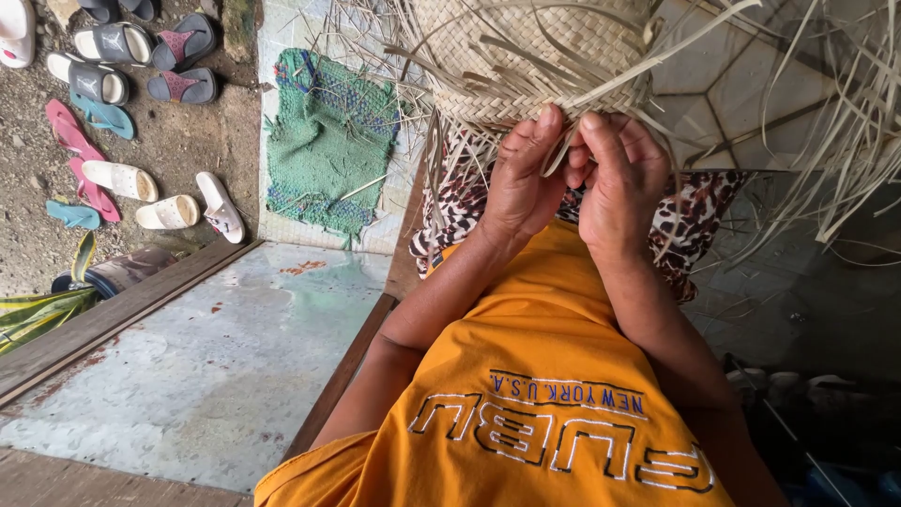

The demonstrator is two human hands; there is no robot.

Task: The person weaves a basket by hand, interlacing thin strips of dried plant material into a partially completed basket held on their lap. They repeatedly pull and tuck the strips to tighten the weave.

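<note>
Orange shirt lies nearest; beyond it, left hand and right hand pinch loose strips at the woven basket edge, keeping them taut.

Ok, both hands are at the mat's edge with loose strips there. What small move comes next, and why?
Probably fold the strip pinched between the left hand and right hand across its neighbours and snug it against the woven mat. That edge looks unfinished, with many loose ends sticking out.
</note>
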